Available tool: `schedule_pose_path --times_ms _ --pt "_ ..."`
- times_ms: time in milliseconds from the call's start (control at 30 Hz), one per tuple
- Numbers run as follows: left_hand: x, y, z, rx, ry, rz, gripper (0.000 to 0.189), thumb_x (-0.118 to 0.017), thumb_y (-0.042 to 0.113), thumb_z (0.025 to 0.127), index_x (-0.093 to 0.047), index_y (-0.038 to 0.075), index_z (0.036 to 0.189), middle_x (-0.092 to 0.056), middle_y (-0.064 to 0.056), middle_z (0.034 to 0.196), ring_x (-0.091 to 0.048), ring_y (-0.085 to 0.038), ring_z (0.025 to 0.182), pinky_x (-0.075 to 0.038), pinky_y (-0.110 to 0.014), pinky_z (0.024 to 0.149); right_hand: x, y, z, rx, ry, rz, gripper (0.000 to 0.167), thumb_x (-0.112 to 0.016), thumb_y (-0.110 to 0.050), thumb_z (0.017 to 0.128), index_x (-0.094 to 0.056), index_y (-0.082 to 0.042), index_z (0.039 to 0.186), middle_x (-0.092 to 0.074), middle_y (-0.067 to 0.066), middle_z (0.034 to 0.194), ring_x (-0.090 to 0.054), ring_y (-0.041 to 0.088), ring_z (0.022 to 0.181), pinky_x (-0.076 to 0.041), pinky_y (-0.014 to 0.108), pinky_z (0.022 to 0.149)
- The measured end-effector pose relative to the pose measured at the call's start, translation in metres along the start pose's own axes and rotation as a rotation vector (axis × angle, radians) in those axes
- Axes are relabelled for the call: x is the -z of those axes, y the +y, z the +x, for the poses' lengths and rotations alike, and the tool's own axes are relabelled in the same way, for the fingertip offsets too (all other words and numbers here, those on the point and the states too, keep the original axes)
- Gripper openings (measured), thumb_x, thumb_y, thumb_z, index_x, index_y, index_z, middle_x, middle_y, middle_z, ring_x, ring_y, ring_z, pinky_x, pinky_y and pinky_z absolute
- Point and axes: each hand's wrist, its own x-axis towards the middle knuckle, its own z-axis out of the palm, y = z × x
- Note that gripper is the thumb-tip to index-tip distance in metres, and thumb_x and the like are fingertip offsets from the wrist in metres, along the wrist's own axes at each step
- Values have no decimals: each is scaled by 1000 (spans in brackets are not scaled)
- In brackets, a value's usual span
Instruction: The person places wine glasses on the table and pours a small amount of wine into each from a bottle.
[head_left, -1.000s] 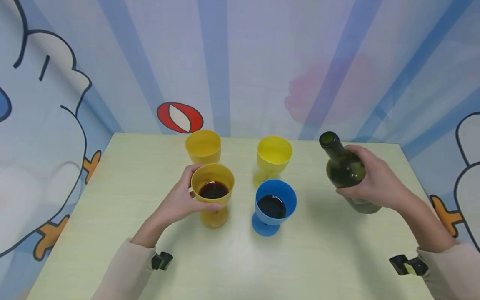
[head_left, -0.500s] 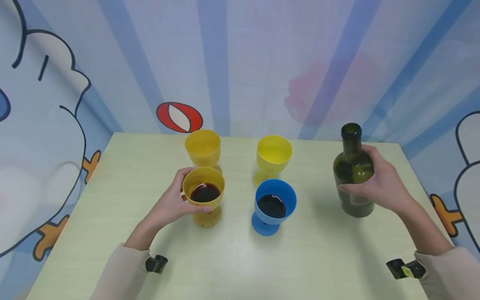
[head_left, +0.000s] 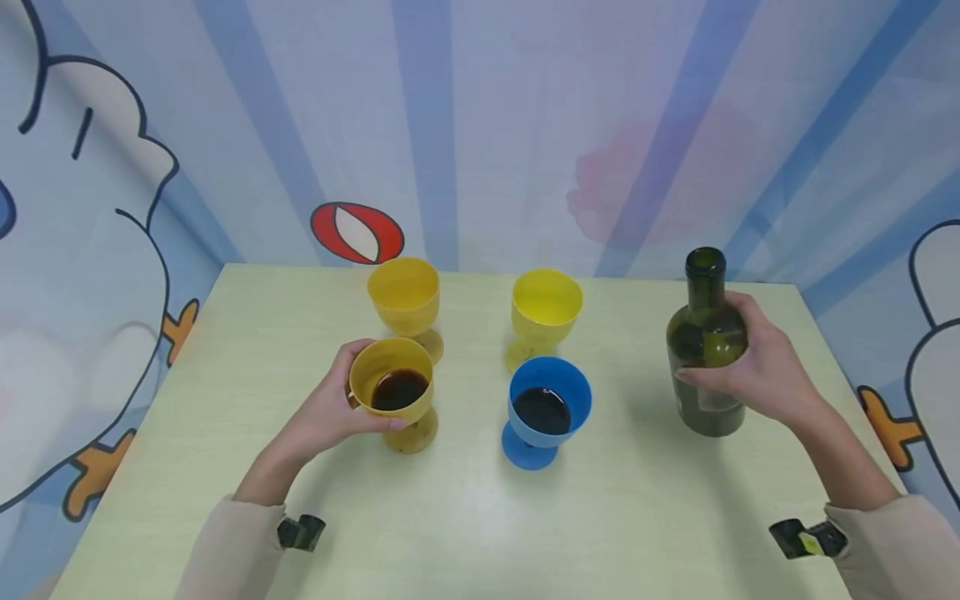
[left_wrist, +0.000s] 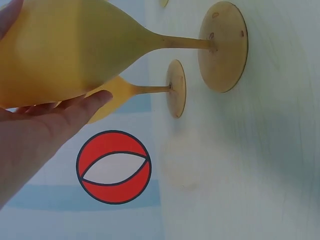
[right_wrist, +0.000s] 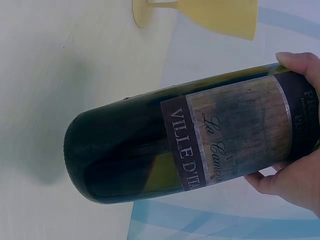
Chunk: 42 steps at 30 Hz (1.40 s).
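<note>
Pale tabletop (head_left: 480, 529), left hand (head_left: 330, 417) — grip curled round front yellow goblet (head_left: 386, 358), right hand (head_left: 768, 375) — grip wrapped round green bottle (head_left: 693, 333)

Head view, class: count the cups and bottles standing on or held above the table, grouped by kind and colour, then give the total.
Yellow goblets: 3
Blue goblet: 1
Green bottle: 1
Total: 5

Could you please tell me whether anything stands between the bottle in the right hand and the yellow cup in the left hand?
Yes: the blue cup stands on the table between the bottle and the held yellow cup. The bright yellow cup stands behind the blue one, farther from the person.
</note>
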Motion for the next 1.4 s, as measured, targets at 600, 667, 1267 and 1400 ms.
schedule_pose_path --times_ms 600,667,1267,1400 --pt "8 18 -12 -133 58 13 93 -79 11 71 -18 14 141 -27 -5 145 -20 -22 134 -19 -57 103 1 2 -2 -25 14 25 92 -79 -22 71 -20 -3 140 -42 27 121 -45 46 103 -38 61 73" --pt "7 26 -13 -155 75 16 91 -78 10 71 -20 14 141 -27 -3 145 -20 -20 134 -20 -55 104 1 3 -3 -33 17 32 93 -78 -22 71 -19 -3 140 -42 27 121 -44 46 103 -38 61 73" --pt "-15 87 -2 -201 178 -18 72 -72 12 79 -29 9 138 -35 0 140 -25 -9 132 -18 -32 108 -7 17 -6 -81 58 96 90 -77 -20 73 -19 -1 139 -38 27 122 -40 47 107 -35 61 77" --pt "-25 96 6 -204 175 -30 71 -72 13 79 -31 10 137 -36 -1 139 -28 -9 130 -22 -34 107 -8 20 -8 -100 61 115 90 -77 -20 73 -18 -1 139 -37 27 124 -39 46 108 -35 61 78"
